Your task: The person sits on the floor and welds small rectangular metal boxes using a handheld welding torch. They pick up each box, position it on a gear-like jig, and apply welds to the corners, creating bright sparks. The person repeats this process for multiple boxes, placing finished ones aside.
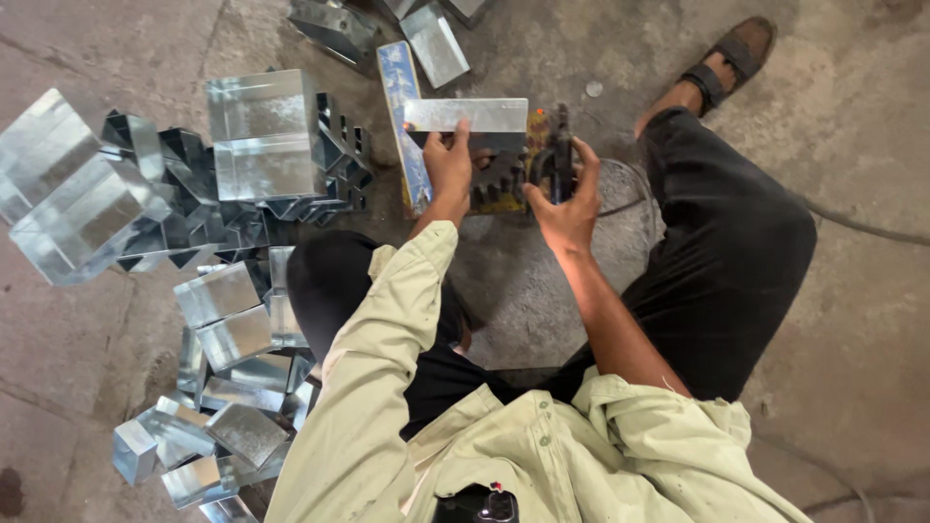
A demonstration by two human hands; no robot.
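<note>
- Floor: bare grey concrete, stained and cracked, gritty; the person sits on it, legs in dark trousers, a sandal at top right.
- Left hand: fingers closed on the lower edge of a shiny folded metal sheet, flat and rectangular, held just above a dark toothed tool.
- Right hand: wrapped around the tool's black upright part, fingers curled.
- A long blue strip lies beside the tool, on its left.
- Boxes: folded, mirror-bright sheet-metal pieces, square-edged, piled at left.
- Smaller flat pieces lie heaped by the left knee.
</note>
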